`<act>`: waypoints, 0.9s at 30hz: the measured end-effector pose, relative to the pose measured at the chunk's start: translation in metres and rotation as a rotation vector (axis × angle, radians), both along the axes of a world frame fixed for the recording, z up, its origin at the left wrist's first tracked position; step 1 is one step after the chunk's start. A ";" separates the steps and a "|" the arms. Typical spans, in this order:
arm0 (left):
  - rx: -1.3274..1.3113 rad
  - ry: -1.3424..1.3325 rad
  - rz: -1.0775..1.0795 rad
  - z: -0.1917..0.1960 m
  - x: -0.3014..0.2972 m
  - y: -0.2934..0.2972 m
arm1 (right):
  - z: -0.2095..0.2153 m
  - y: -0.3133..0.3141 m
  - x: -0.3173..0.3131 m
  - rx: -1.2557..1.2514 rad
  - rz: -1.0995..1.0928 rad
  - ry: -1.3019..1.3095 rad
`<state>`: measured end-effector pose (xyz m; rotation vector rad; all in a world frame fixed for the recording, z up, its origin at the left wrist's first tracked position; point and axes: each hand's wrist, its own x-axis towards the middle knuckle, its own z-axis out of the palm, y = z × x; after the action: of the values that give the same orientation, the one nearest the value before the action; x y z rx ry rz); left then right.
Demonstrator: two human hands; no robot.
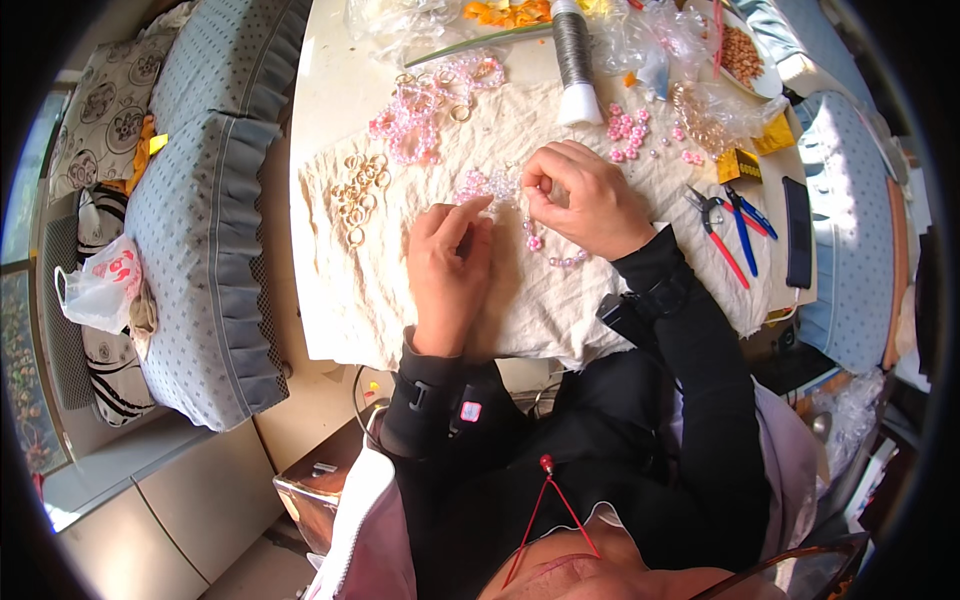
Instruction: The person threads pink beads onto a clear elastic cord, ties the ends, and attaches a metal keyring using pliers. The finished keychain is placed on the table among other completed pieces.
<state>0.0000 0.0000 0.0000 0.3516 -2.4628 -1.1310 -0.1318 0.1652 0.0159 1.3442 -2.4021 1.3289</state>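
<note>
My left hand [450, 265] hovers over a cream cloth [400, 290], its fingers curled with the tips drawn together. Whatever may be between them is too small to make out. To its right, my right hand [590, 195] is closed in a pinch at the upper end of a bead strand [568, 260]. Clear, lilac and pink beads on that strand curve down over the cloth below the hand. Just beyond and between both hands lies a small heap of clear and pink beads [495, 184].
Gold rings [357, 200] and pink bead strands [410, 120] lie left; pink flower-shaped beads [627, 130] sit beyond my right hand. A wire spool [574, 60] stands farther back. Red-handled pliers [722, 245], blue-and-red pliers [745, 230] and a black phone [797, 235] lie right.
</note>
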 end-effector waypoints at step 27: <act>0.057 0.075 0.030 0.002 0.013 -0.006 | 0.003 0.002 0.002 0.053 0.082 -0.050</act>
<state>0.0126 -0.0059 0.0021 0.3547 -2.3564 -1.1827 -0.1293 0.1672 0.0193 1.4554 -2.4564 1.3422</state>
